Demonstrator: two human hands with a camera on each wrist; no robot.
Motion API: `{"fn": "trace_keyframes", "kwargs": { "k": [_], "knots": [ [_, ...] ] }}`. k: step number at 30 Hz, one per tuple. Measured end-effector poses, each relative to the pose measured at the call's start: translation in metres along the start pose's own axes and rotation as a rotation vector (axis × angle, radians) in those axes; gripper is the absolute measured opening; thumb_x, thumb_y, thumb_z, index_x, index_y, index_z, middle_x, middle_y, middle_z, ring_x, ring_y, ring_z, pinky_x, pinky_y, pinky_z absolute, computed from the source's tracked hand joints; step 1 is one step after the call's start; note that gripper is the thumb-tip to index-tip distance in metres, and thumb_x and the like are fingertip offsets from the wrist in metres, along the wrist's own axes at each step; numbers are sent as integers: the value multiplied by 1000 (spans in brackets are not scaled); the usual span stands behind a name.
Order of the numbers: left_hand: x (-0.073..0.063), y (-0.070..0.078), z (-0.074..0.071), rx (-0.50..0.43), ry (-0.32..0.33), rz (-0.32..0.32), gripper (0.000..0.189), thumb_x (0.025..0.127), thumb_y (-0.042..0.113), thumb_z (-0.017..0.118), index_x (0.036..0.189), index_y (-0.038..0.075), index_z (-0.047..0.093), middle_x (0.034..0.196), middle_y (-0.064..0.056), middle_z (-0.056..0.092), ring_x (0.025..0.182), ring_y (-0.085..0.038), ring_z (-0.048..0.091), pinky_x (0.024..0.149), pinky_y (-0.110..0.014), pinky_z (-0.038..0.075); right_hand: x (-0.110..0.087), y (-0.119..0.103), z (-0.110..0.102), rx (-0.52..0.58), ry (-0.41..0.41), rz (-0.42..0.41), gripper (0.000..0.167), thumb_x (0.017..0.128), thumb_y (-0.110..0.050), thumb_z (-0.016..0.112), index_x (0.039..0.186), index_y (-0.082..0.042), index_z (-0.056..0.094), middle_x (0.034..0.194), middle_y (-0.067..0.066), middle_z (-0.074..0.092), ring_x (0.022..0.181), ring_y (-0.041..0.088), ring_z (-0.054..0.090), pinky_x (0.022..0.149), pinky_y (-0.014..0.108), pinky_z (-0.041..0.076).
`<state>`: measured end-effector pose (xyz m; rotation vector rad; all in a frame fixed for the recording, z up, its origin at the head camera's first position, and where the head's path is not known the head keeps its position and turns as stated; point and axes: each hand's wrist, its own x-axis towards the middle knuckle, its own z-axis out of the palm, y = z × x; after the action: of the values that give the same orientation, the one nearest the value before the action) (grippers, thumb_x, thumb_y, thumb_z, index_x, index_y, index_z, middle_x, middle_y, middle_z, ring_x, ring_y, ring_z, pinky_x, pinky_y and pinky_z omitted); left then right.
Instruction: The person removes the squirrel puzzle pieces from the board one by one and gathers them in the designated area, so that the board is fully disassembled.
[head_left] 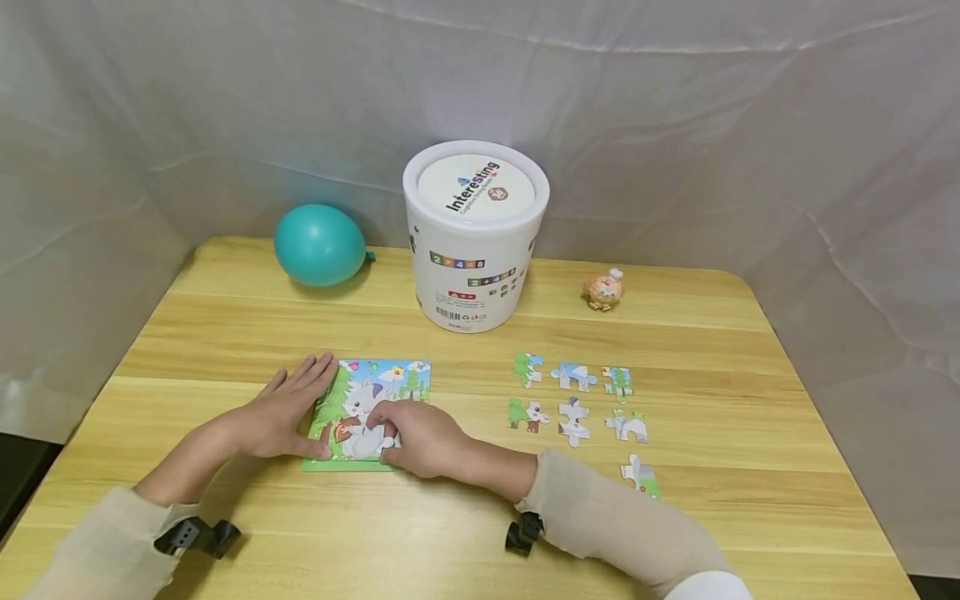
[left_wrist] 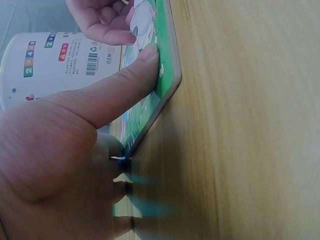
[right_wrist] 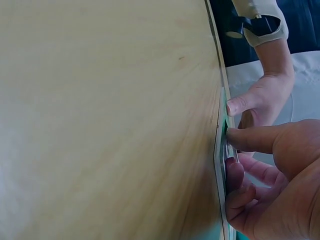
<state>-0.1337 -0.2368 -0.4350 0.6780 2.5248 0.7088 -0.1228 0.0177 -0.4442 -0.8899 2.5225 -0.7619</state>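
A square jigsaw board (head_left: 420, 375) with a cartoon rabbit picture and a green border lies on the table, left of centre. My left hand (head_left: 273, 417) rests at its left side, fingers stretched along the upper left edge. The left thumb (left_wrist: 137, 65) presses on the green border near the lower corner. Over the lower right part of the picture is my right hand (head_left: 431, 437), its thumb and curled fingers pinching at a puzzle piece mostly hidden by them. In the right wrist view, the right thumb (right_wrist: 255, 138) and fingertips meet close at the board's face.
Several loose puzzle pieces (head_left: 573, 421) lie in rows to the right, including a lone lower piece (head_left: 639, 475). A lidded white bucket (head_left: 472, 275) stands behind the board. A teal balloon (head_left: 318, 246) sits at back left, a small orange figurine (head_left: 603, 290) at back right.
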Motion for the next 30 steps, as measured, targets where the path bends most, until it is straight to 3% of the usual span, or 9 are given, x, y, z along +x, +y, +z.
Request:
{"fn": "trace_keyframes", "kwargs": {
  "k": [14,23,30],
  "knots": [
    [0,-1,0,-14,-7,-5,122,80,46,83,160,-7,9,166,-30,0,151,-51,-4,114,-72,-3,0,0,-3,76,1,33,31,90,-13,79,120,-13,72,83,-12,59,72,1,52,68,15,44],
    [0,-1,1,-6,-7,-7,124,78,45,85,160,-7,8,166,-30,0,151,-51,-4,114,-73,-2,-6,3,-18,154,11,69,30,89,-9,79,118,-12,72,81,-11,58,68,2,51,68,17,45],
    [0,-1,1,-9,-6,-4,124,79,44,85,160,-6,7,166,-30,0,151,-51,-4,114,-73,-3,-24,25,-40,293,-7,-8,32,90,-4,77,121,-10,71,86,-5,62,69,7,51,67,20,46]
  ]
}}
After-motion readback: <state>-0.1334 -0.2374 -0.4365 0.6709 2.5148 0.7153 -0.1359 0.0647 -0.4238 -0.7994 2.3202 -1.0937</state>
